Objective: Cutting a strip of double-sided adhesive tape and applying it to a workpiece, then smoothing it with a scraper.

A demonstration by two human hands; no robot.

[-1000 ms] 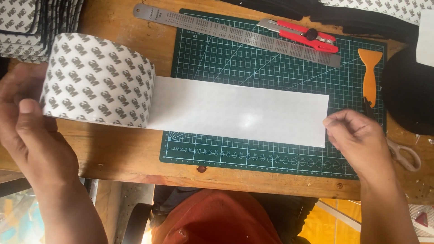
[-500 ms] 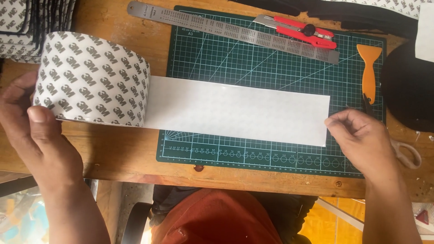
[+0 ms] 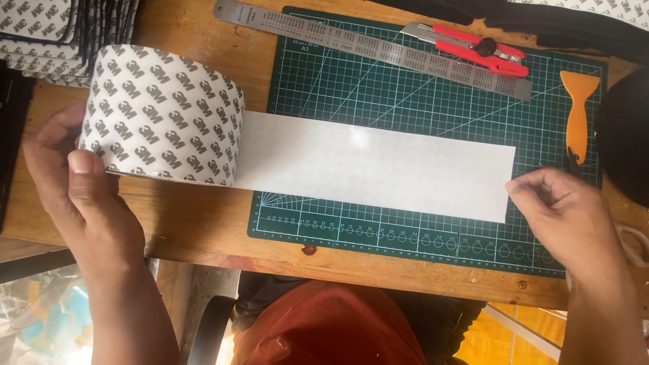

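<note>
A wide roll of white tape with a grey printed backing (image 3: 162,122) lies on its side at the left of a wooden table (image 3: 203,230). My left hand (image 3: 74,189) grips the roll's left end. A long white strip (image 3: 372,165) runs from the roll rightward across a green cutting mat (image 3: 419,88). My right hand (image 3: 561,216) pinches the strip's free end at its lower right corner, flat against the mat.
A steel ruler (image 3: 365,44) and a red utility knife (image 3: 466,44) lie along the mat's far edge. An orange scraper (image 3: 577,115) rests at the mat's right. Stacked printed sheets (image 3: 54,34) sit at the far left. A dark round object (image 3: 625,135) is at the right edge.
The roll and my left hand have shifted slightly left, and the unrolled strip is a little longer. My right hand stays on the strip's end.
</note>
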